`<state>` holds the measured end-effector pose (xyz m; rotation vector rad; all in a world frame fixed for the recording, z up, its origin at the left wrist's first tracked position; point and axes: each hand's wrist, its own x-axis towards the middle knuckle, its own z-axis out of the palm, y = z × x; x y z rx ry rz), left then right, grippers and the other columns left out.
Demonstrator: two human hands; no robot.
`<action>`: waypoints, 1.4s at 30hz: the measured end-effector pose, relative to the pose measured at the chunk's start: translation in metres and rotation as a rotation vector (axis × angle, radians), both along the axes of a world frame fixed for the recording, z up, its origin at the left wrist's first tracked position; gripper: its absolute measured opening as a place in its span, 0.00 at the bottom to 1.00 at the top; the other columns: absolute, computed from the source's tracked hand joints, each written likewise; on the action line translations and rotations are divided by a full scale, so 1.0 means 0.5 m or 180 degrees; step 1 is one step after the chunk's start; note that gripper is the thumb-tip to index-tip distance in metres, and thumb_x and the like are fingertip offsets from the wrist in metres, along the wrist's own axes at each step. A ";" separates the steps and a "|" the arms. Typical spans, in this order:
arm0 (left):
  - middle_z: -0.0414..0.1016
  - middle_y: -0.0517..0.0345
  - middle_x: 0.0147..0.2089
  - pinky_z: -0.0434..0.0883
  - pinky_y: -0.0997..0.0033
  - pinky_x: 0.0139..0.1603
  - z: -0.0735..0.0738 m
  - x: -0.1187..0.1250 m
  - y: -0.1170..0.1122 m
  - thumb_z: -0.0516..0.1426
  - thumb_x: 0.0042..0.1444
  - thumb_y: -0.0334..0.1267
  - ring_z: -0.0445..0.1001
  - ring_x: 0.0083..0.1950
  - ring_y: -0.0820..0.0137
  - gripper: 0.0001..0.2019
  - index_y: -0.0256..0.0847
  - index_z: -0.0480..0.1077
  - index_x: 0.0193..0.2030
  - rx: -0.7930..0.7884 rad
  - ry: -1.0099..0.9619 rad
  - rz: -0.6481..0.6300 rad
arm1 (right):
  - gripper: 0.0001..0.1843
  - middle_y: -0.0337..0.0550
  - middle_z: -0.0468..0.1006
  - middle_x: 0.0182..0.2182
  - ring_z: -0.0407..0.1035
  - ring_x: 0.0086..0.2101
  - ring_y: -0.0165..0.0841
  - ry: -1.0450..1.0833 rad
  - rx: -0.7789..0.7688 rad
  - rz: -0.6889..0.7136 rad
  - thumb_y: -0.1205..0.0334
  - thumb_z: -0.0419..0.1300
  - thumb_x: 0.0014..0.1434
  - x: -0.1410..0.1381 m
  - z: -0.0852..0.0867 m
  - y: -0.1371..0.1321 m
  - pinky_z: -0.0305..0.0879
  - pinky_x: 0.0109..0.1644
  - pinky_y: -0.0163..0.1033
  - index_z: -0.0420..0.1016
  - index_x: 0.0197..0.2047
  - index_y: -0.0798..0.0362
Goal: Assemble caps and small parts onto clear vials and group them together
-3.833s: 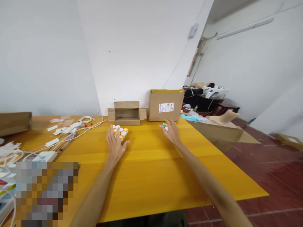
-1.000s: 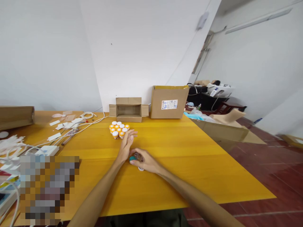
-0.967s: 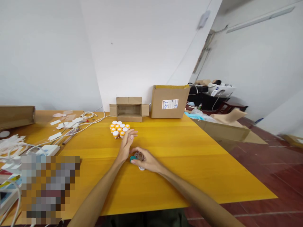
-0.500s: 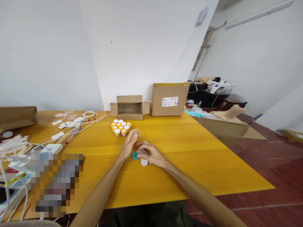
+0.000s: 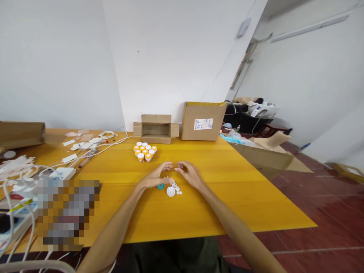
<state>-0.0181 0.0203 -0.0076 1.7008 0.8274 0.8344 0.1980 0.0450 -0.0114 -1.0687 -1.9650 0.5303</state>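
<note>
The tabletop [image 5: 241, 204] is yellow, with soft darker bands. One gear [image 5: 160, 186] is teal, while the other gears [image 5: 171, 191] are white. The jar lids [image 5: 145, 151] are either white or orange with a white centre. The open box [image 5: 156, 140] is brown; the taller carton [image 5: 199, 134] is brown also, with yellow tape [image 5: 204, 103] and a white label [image 5: 203, 124] bearing blue marks.

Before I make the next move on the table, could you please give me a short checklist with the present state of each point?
1. Large white wheel uncovered: ok.
2. Teal wheel fully visible: not ok, the left hand covers part.
3. Small white gears well spread: not ok, they lie close together.
4. Small dark round thing firmly gripped by the right hand: cannot tell.
5. Capped containers upright: ok, grouped before the open box.
6. Open box flaps unfolded: ok.
</note>
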 end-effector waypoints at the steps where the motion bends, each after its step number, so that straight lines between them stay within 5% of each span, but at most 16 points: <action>1: 0.65 0.46 0.67 0.56 0.51 0.70 0.000 0.000 -0.002 0.69 0.46 0.48 0.62 0.68 0.55 0.40 0.47 0.61 0.64 0.0087 0.0166 -0.0064 | 0.10 0.42 0.78 0.33 0.72 0.37 0.38 -0.0075 -0.0001 -0.0029 0.51 0.60 0.60 0.002 -0.004 0.003 0.69 0.45 0.44 0.75 0.37 0.48; 6: 0.55 0.44 0.72 0.53 0.47 0.71 0.013 -0.006 -0.011 0.69 0.45 0.48 0.56 0.72 0.53 0.46 0.46 0.53 0.69 0.0291 0.0605 -0.0240 | 0.16 0.47 0.76 0.45 0.70 0.48 0.42 -0.0067 0.0343 -0.0374 0.52 0.63 0.58 0.005 -0.012 -0.026 0.68 0.53 0.48 0.72 0.48 0.48; 17: 0.60 0.45 0.70 0.58 0.48 0.69 0.020 -0.023 -0.022 0.68 0.49 0.47 0.61 0.69 0.54 0.41 0.48 0.58 0.68 0.0240 0.0528 -0.0089 | 0.05 0.49 0.69 0.54 0.62 0.56 0.44 -0.0677 0.0522 0.0387 0.59 0.65 0.57 -0.006 -0.018 -0.094 0.65 0.56 0.52 0.73 0.33 0.49; 27: 0.70 0.46 0.62 0.62 0.51 0.65 0.027 -0.019 -0.026 0.64 0.53 0.48 0.68 0.62 0.56 0.28 0.46 0.67 0.60 0.0340 0.0385 0.0112 | 0.05 0.47 0.72 0.49 0.66 0.52 0.42 -0.0149 0.0246 0.0288 0.62 0.61 0.60 -0.019 -0.026 -0.067 0.65 0.56 0.51 0.73 0.31 0.48; 34: 0.71 0.46 0.60 0.62 0.53 0.64 0.037 -0.011 -0.024 0.63 0.54 0.52 0.70 0.60 0.56 0.15 0.42 0.78 0.40 0.0623 0.0737 -0.0078 | 0.06 0.45 0.73 0.43 0.67 0.49 0.42 0.0318 0.0307 -0.0203 0.58 0.60 0.61 0.004 -0.021 -0.054 0.65 0.56 0.51 0.75 0.32 0.46; 42: 0.70 0.46 0.59 0.61 0.53 0.66 0.022 -0.007 -0.015 0.60 0.58 0.49 0.69 0.61 0.57 0.14 0.45 0.79 0.45 0.0899 0.0951 -0.0107 | 0.06 0.45 0.73 0.42 0.68 0.47 0.41 -0.0016 0.0179 -0.0526 0.62 0.61 0.58 0.027 -0.044 -0.020 0.66 0.54 0.51 0.74 0.28 0.47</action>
